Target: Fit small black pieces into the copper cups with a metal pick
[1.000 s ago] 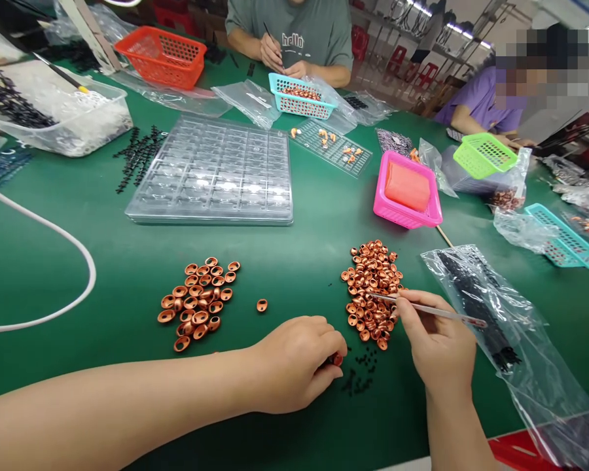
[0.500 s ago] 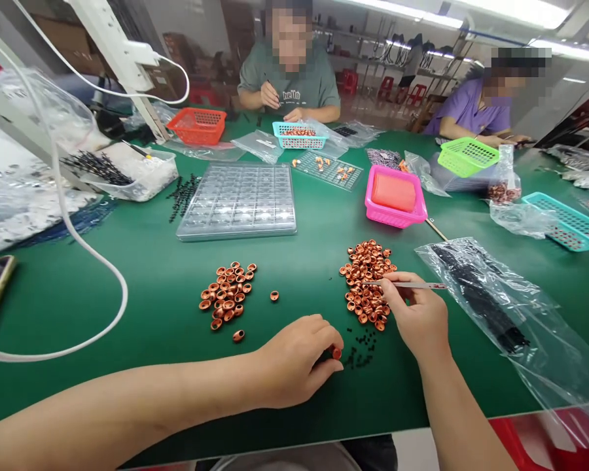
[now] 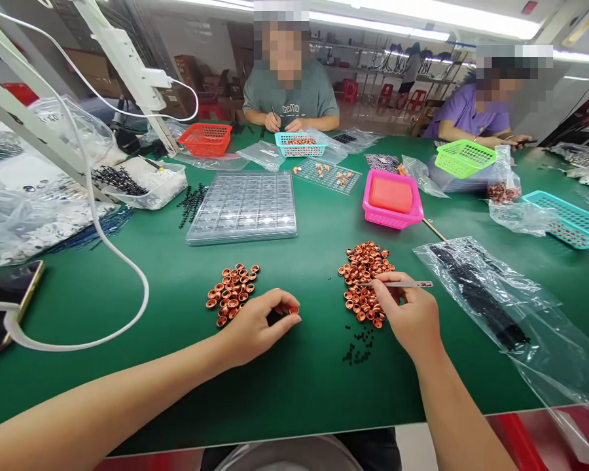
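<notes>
left hand (image 3: 258,330) is sliding beside the smaller, probably-done pile (image 3: 233,288), grip pinching a copper cup (image 3: 293,311), while right hand (image 3: 412,317) is clamping tweezers (image 3: 406,284) at the bigger, seemingly still-waiting pile (image 3: 366,261)

Between our left grip (image 3: 255,327) and right grip (image 3: 412,320) we have open green desk (image 3: 319,392), interrupted by scattered black bits (image 3: 357,357). Forward, we find a lane between the left heap of copper-coloured cups (image 3: 233,293) and the right heap (image 3: 360,261), continuing between the clear plastic tray (image 3: 245,206) and pink basket (image 3: 392,217) to a gridded sheet (image 3: 336,184). Our tweezers (image 3: 412,284) obstruct the right heap. A white cable (image 3: 146,293) loops across our far left, and a plastic bag (image 3: 520,288) limits the strip right of our right grip.
</notes>
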A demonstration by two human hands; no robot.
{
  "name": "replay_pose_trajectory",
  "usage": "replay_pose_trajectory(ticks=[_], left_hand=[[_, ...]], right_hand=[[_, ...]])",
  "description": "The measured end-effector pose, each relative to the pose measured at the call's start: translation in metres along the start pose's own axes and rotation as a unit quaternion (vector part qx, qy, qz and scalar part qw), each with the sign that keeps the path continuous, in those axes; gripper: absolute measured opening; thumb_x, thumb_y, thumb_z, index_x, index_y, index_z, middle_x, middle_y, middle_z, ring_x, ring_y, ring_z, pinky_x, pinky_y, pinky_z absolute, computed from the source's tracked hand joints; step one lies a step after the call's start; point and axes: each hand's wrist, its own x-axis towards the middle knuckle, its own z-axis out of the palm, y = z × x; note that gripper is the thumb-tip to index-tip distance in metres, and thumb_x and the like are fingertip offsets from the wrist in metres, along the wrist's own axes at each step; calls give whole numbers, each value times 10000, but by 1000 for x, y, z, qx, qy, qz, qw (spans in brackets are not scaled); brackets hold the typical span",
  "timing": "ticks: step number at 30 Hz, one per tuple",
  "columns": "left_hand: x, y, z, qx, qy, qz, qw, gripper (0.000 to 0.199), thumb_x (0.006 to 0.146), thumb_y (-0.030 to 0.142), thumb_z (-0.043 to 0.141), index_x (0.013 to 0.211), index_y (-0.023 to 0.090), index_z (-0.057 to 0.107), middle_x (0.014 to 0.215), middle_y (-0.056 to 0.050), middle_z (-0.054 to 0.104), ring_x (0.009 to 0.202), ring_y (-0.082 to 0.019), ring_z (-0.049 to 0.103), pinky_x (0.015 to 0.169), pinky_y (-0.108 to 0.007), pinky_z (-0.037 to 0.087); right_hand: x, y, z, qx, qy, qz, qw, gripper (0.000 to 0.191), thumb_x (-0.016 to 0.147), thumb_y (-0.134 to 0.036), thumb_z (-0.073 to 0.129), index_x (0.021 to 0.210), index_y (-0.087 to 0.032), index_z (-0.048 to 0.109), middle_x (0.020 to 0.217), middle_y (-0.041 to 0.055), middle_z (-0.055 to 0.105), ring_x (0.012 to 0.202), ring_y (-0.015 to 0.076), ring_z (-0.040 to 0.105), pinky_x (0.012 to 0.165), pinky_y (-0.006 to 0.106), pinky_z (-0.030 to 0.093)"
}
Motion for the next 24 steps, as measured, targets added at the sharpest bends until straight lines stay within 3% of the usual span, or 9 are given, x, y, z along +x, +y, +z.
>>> replay_pose_trajectory(ticks=[5, 8, 15, 17, 24], left_hand=[[13, 0, -15, 25, 58, -43, 997, 232, 919, 386, 570, 985, 168, 614, 892, -38, 682, 808, -165, 630, 773, -290, 516], [14, 10, -14, 29, 56, -36, 997, 228, 917, 383, 568, 993, 176, 626, 886, -28, 690, 803, -163, 633, 769, -284, 512], [23, 41, 23, 41, -67, 23, 997, 126, 875, 216, 556, 957, 181, 646, 906, -26, 701, 790, -155, 629, 702, -256, 492], [29, 42, 34, 45, -77, 42, 995, 113, 871, 189, 556, 943, 176, 641, 900, -28, 695, 804, -160, 628, 701, -252, 489], [37, 30, 46, 12, -82, 65, 994, 139, 889, 176, 537, 987, 171, 636, 887, -31, 680, 793, -156, 611, 714, -255, 480]], right_hand=[[-1, -1, 0, 4, 6, 12, 1000, 299, 855, -508, 609, 858, -224, 703, 746, 17, 723, 618, 155, 649, 575, 264, 497], [1, 0, -1, 6, 7, 19, 1000, 308, 857, -509, 614, 893, -218, 707, 759, 21, 728, 623, 153, 652, 576, 262, 501], [-20, -7, -17, 55, 35, 68, 996, 314, 862, -488, 638, 1006, -215, 697, 846, 43, 744, 707, 171, 704, 627, 272, 557], [-38, -7, -22, 51, 30, 69, 996, 295, 859, -476, 649, 995, -221, 705, 909, 55, 753, 738, 181, 715, 652, 284, 576], [-85, 4, -22, 55, 36, 147, 987, 288, 830, -469, 679, 896, -193, 727, 734, 42, 733, 635, 190, 707, 581, 280, 584]])
